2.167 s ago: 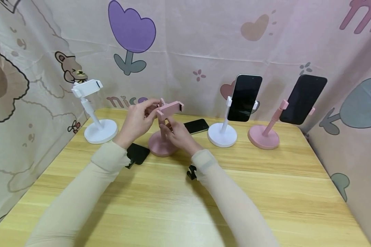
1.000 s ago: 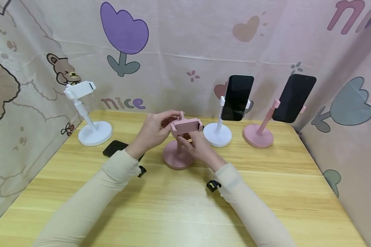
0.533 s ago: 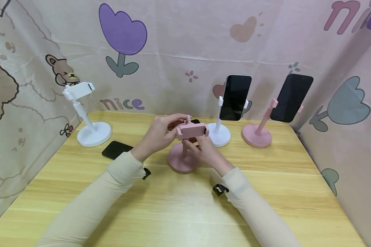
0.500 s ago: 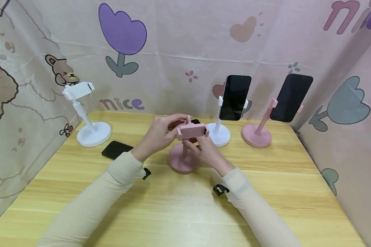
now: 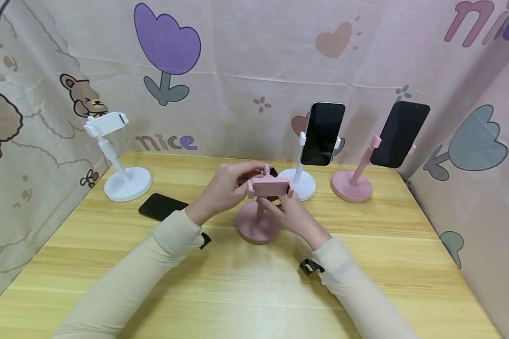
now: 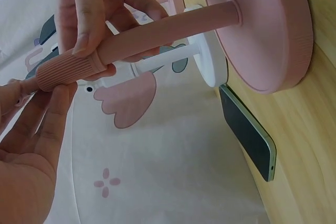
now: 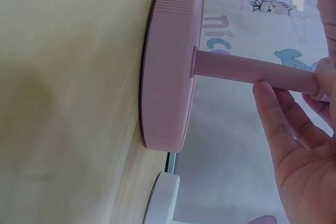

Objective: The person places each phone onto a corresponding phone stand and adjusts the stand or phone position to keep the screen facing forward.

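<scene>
Just below the middle of the head frame, the pink phone stand [image 5: 258, 227] stands upright on its round base, between your hands. Your left hand [image 5: 225, 189] pinches its neck just behind the clamp, and your right hand [image 5: 296, 215] has its fingers curled round the stem lower down. Both are well apart from the desk's side edges. Toward the bottom of the frame, you have a broad stretch of wood between your sleeves [image 5: 129, 282].

Left of centre is tighter: a dark phone [image 5: 159, 206] lies flat, partly hidden by your left sleeve. Just beyond your right hand stands a white stand [image 5: 302, 184] with an upright phone [image 5: 323, 134]. Farther right, another pink stand [image 5: 351, 186] holds a tilted phone [image 5: 400, 134]. Near the left edge you have a second white stand [image 5: 128, 184]. Behind your work, a green-edged phone [image 6: 249, 135] lies flat.

Pale wood grain covers the desk [image 5: 237, 296]; printed cloth [image 5: 237, 113] hangs around its back and sides.
</scene>
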Available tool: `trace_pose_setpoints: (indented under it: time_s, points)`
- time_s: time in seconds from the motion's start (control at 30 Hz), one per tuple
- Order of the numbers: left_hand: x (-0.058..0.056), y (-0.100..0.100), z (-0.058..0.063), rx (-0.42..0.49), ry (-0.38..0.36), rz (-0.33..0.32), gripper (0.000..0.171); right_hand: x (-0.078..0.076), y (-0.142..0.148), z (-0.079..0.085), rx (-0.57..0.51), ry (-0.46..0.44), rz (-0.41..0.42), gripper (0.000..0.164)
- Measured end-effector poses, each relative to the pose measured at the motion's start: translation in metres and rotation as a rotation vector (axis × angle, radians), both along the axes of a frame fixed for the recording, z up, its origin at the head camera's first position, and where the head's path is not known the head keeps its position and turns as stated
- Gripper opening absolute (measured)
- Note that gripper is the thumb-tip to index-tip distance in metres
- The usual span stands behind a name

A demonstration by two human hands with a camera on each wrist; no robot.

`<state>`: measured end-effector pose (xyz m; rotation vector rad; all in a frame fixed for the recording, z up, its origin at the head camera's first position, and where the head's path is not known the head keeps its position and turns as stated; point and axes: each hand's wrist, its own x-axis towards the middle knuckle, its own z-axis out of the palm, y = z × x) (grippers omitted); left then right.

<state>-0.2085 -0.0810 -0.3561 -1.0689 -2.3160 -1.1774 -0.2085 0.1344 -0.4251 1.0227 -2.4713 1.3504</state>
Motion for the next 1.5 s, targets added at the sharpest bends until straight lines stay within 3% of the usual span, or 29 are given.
trace_pose_setpoints:
  time_s: [0.43,0.7,0.87,1.1,1.27,1.5]
  points:
    - [0.001,0.002,0.0,0.007,-0.05,-0.066,0.036,0.009,0.007,0.003,-0.006,-0.079,-0.041,0.045]
    - [-0.005,-0.012,0.0,-0.049,-0.069,-0.061,0.046,0.009,0.008,0.004,-0.008,-0.115,-0.055,0.051]
    - [-0.012,-0.019,-0.002,-0.083,-0.093,0.008,0.047,0.01,0.008,0.004,-0.009,-0.14,-0.053,0.055]
    - [-0.027,-0.029,-0.01,-0.146,-0.147,0.126,0.044,0.01,0.008,0.004,0.0,-0.109,-0.057,0.051]
    - [-0.044,-0.033,-0.019,-0.214,-0.212,0.208,0.047,0.01,0.008,0.004,0.004,-0.062,-0.045,0.046]
    - [-0.071,-0.037,-0.031,-0.351,-0.298,0.287,0.058,0.011,0.009,0.007,0.034,-0.101,-0.043,0.044]
